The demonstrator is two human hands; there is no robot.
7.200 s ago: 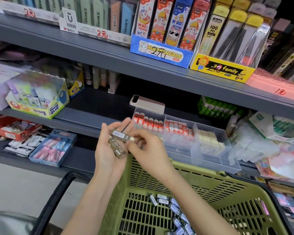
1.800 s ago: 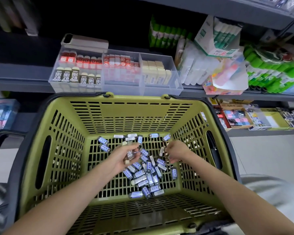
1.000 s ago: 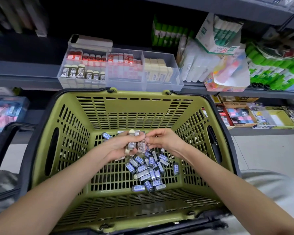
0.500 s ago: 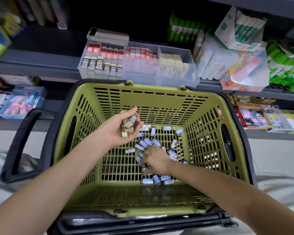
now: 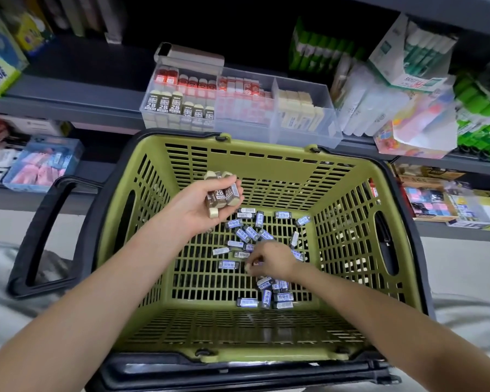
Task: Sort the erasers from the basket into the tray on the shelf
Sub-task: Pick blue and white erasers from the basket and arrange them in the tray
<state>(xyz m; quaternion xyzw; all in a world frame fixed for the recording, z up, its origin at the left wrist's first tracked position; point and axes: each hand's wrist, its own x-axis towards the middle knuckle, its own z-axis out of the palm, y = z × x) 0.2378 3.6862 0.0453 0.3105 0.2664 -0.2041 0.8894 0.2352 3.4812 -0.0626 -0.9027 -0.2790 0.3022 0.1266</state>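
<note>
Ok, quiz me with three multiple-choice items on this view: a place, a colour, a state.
1. Where in the tray do the shelved 2B erasers stand? A) right compartment B) left compartment, front row C) middle compartment
2. What colour is the basket? A) red B) blue C) green
3. What is the left hand doing? A) gripping a bunch of erasers B) lying flat on the shelf C) hanging empty
1 B: they stand before the red ones at the left end. 2 C: its slatted walls are olive green. 3 A: its fingers curl round several brown erasers.
</note>
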